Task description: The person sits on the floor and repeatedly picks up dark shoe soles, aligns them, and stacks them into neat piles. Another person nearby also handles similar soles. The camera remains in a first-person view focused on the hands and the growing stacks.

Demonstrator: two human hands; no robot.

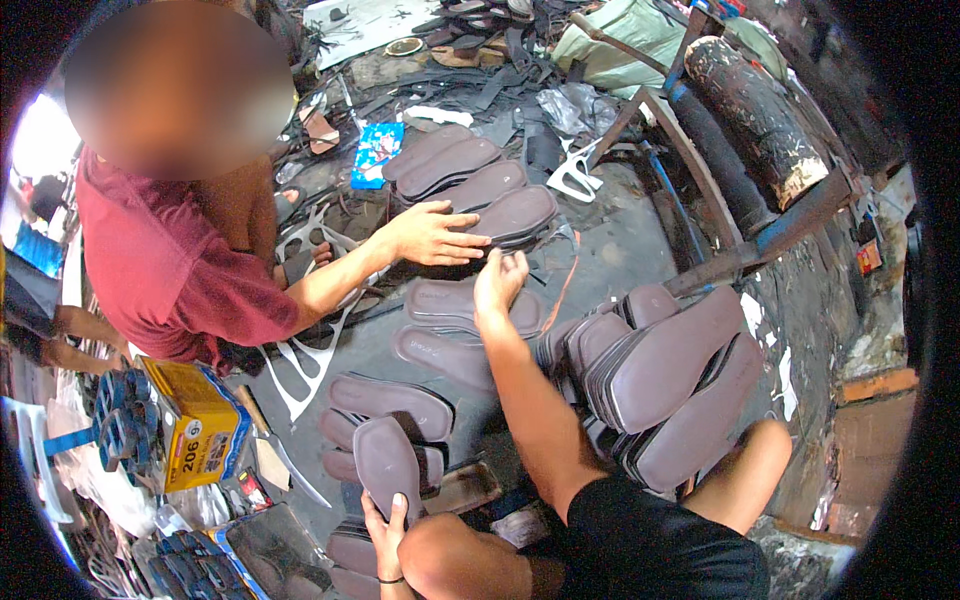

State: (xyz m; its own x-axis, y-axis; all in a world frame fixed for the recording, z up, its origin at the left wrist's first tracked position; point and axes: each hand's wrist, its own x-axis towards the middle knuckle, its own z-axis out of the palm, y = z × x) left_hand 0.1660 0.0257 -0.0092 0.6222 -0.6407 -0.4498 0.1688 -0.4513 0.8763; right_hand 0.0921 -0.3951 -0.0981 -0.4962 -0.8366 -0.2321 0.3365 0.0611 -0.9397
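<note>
My left hand (388,530) grips a dark brown shoe sole (385,460) by its lower end, thumb on the face. It stands tilted up in front of a small pile of similar soles (430,412). My right hand (503,280) reaches forward, its fingers curled at the near edge of a far group of stacked soles (515,215); what they hold, if anything, is hidden. Just beneath that hand, flat soles (440,300) lie on the dark ground sheet. A co-worker's hand (440,235) rests, fingers extended, over the same far group.
Tall sole stacks (660,360) stand by my right knee. A metal frame (740,230) with a log (755,120) is at the far right. White cut-out scraps (305,375) lie before the co-worker in red (190,260). A yellow box (195,425) stands at left.
</note>
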